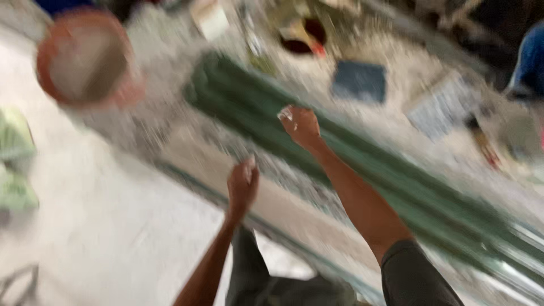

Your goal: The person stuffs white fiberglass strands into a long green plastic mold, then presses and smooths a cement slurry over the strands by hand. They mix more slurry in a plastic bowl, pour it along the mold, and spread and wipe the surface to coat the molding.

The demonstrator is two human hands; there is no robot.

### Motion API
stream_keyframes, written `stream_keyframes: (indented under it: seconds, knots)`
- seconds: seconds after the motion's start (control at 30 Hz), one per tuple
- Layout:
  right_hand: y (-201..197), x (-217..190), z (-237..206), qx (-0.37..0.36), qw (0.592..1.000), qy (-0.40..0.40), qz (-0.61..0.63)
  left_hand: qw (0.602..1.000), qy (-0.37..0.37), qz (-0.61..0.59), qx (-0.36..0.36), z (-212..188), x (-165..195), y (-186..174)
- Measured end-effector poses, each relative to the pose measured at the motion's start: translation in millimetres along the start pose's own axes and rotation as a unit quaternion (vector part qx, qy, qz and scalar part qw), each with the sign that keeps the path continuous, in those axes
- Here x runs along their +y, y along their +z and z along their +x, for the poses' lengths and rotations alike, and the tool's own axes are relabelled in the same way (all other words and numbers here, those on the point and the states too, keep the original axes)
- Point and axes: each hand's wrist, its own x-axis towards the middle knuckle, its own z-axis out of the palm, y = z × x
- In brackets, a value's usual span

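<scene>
Though the frame is heavily motion-blurred, the right hand (302,126) reads as curled shut, with a small pale scrap (285,114) at its fingertips; what the scrap is cannot be told. The hand lies over a bundle of long green strips (362,164) running diagonally beneath it. Left hand (242,184) is fisted, nearer the body, over a pale speckled slab (226,161) just beside the bundle. Further out: an orange bucket (85,56) upper left, a blue pad (358,81) beyond the strips.

You look down on a blurred pale concrete floor (113,226) strewn with dust, a round orange basin (85,56) and a dark blue square (358,81).
</scene>
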Motion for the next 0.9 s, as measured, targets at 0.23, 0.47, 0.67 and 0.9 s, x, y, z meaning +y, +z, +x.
stream_keyframes:
  seconds: [0.23, 0.47, 0.67, 0.9]
  knots:
    - [133.8, 51.4, 197.6, 0.007, 0.976, 0.091, -0.2, 0.992, -0.116, 0.034, -0.035, 54.1, -69.1, -126.3]
    - [169.9, 61.8, 242.7, -0.091, 0.931, 0.323, -0.144, 0.981, -0.188, 0.043, 0.0, 70.4, -97.1, -190.2]
    - [131.4, 14.9, 215.3, 0.122, 0.92, 0.368, 0.053, 0.98, -0.2, -0.006, -0.008, 92.1, -90.9, -186.2]
    - [48.8, -114.1, -15.6, -0.02, 0.961, 0.264, 0.077, 0.925, -0.304, -0.223, -0.035, 91.2, -61.0, -163.7]
